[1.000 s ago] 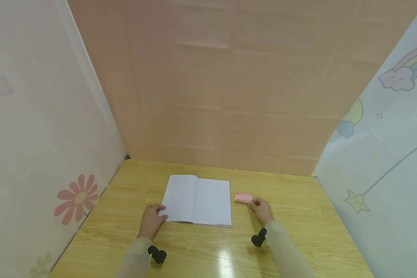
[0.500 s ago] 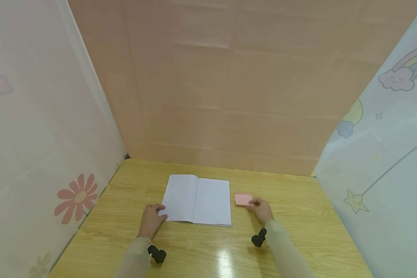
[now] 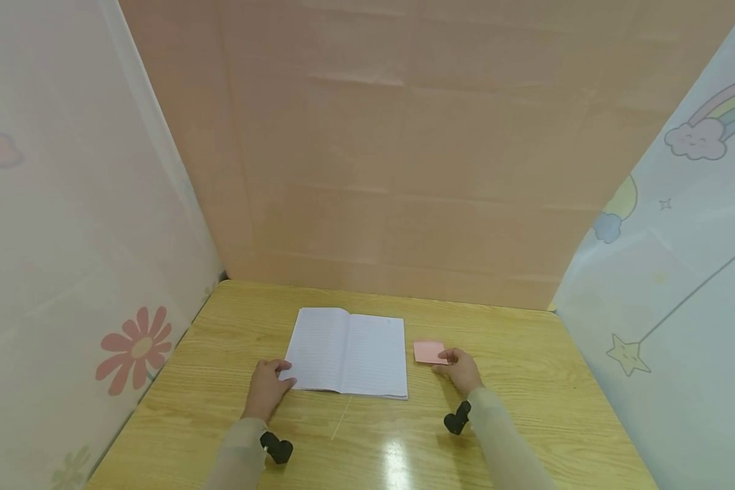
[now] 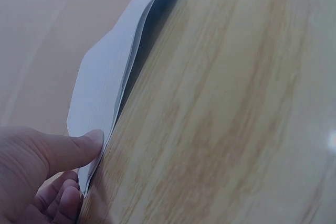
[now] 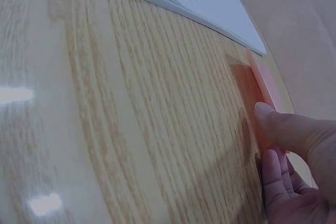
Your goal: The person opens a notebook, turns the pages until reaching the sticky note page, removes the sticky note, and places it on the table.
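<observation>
An open lined notebook lies on the wooden table, its spine pointing toward me. My left hand grips its near left corner; in the left wrist view the thumb presses on the page and the other fingers curl at the outer edge. Right of the notebook, my right hand pinches a small pink sticky note by its right end. The right wrist view has the note tilted up from the table, apart from the notebook, with the thumb on its near side.
A thin ribbon bookmark trails from the spine onto the table. Behind the table hangs a tan sheet. Printed white sheets stand at the left and right. Each wrist carries a black camera mount.
The pink note has tipped so that more of its face shows, as the right fingers shifted slightly along its near edge. My left hand and the notebook have stayed put.
</observation>
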Action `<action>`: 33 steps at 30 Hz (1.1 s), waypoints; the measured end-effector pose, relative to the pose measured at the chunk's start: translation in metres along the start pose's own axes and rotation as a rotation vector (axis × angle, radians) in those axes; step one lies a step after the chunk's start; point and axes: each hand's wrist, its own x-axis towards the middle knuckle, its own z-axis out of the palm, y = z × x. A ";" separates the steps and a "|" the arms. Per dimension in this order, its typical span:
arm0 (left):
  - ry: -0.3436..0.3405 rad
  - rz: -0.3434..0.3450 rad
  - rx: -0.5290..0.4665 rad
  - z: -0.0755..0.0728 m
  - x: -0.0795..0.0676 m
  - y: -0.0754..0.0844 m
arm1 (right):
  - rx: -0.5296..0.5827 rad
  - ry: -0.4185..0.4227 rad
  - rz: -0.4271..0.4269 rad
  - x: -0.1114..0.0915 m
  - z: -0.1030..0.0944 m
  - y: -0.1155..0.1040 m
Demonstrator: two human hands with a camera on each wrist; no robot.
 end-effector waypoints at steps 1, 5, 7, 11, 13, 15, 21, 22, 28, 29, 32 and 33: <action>0.000 -0.005 0.000 0.000 0.000 0.000 | 0.003 -0.001 0.000 0.000 0.000 0.000; 0.000 -0.015 -0.006 0.002 0.001 -0.001 | 0.014 -0.004 -0.006 -0.003 -0.001 -0.001; 0.001 -0.010 -0.006 0.002 0.001 -0.002 | 0.022 -0.006 -0.010 -0.004 -0.002 -0.002; 0.003 -0.002 -0.016 0.002 0.000 -0.002 | 0.034 -0.004 -0.006 -0.004 -0.003 -0.001; 0.003 0.000 -0.020 0.003 -0.001 -0.001 | 0.034 0.002 -0.007 -0.002 -0.003 0.001; 0.003 0.000 -0.025 0.003 -0.001 0.000 | 0.041 0.007 -0.008 -0.001 -0.004 0.005; 0.006 0.003 -0.031 0.002 -0.001 0.001 | 0.053 0.005 -0.014 -0.004 -0.011 0.009; 0.005 0.004 -0.033 0.002 -0.001 0.001 | 0.047 0.007 -0.018 -0.005 -0.012 0.009; 0.007 0.015 -0.019 0.000 0.000 0.000 | 0.062 -0.008 -0.045 -0.012 -0.018 0.007; 0.010 0.018 -0.018 0.000 0.000 0.000 | 0.069 -0.015 -0.048 -0.012 -0.019 0.006; 0.015 0.027 -0.016 -0.001 0.000 -0.001 | 0.086 -0.039 -0.054 -0.014 -0.021 0.003; 0.012 0.021 -0.014 -0.001 0.000 -0.001 | 0.090 -0.045 -0.054 -0.014 -0.022 0.001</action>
